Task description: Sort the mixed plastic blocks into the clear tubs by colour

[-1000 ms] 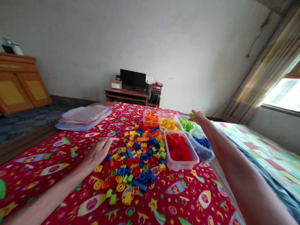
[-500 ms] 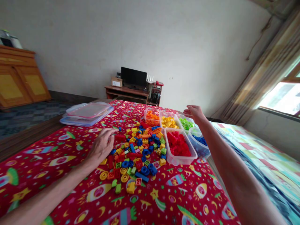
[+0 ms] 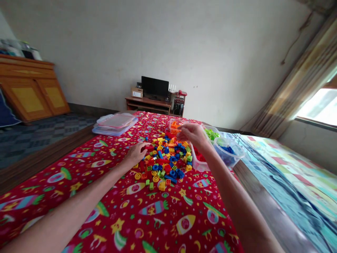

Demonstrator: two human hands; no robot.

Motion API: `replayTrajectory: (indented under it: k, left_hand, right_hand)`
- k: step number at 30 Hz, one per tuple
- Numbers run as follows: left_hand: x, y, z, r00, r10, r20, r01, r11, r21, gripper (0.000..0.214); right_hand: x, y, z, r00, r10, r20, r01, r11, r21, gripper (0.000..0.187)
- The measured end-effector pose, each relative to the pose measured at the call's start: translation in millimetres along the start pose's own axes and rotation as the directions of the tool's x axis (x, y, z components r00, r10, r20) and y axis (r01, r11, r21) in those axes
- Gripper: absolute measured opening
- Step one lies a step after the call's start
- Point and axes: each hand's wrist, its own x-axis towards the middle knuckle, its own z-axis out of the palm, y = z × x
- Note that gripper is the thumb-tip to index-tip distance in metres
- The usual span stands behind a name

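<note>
A heap of mixed toy bricks [image 3: 163, 161] in red, blue, yellow, green and orange lies on the red patterned cloth. At its left edge my left hand [image 3: 135, 154] has its thumb and fingers closed about a red toy brick [image 3: 149, 148]. My right hand [image 3: 194, 135] hovers above the right side of the heap, its fingers loosely bent and apart, with nothing visible in them. Below its wrist is a clear tub of red bricks [image 3: 199, 154], partly covered by the forearm.
Behind stand tubs of orange bricks [image 3: 174, 125] and green bricks [image 3: 211, 134]. A round tub [image 3: 230, 160] holds blue bricks at the right. Stacked plastic lids [image 3: 116, 123] lie at the back left. Past the cloth's right edge is a bed [image 3: 286, 158].
My right hand has come back left from over the far tubs to above the heap. My left hand has closed on the red brick. The camera view has shifted.
</note>
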Motion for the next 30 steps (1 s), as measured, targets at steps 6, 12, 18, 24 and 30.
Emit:
replayTrajectory:
  k: [6, 12, 18, 24, 30]
  left_hand:
    - [2.1, -4.4, 2.7, 0.999, -0.036, -0.004, 0.036, 0.999, -0.022, 0.042]
    - [-2.7, 3.7, -8.2, 1.000, -0.017, -0.025, 0.015, 0.996, -0.088, 0.043]
    - [-8.1, 18.0, -17.2, 0.976, -0.216, -0.004, 0.202, 0.919, -0.339, 0.044]
    - [-1.3, 30.2, -24.8, 0.929, -0.334, 0.158, 0.348, 0.647, -0.678, 0.030]
    - [2.5, 44.3, -55.5, 0.919, -0.133, 0.370, 0.288, 0.870, -0.401, 0.040]
  right_hand:
    - [-5.4, 54.2, 64.5, 0.997, -0.057, 0.042, 0.067, 0.962, -0.264, 0.027]
    - [-10.3, 59.5, 52.4, 0.993, -0.110, 0.041, 0.116, 0.878, -0.464, 0.030]
    - [-19.3, 44.5, 33.1, 0.986, -0.106, 0.129, 0.164, 0.755, -0.635, 0.026]
    - [-24.7, 48.0, 35.2, 0.951, -0.078, 0.300, 0.287, 0.588, -0.756, 0.017]
    - [-29.4, 63.2, 48.6, 0.919, -0.066, 0.389, 0.379, 0.417, -0.826, 0.015]
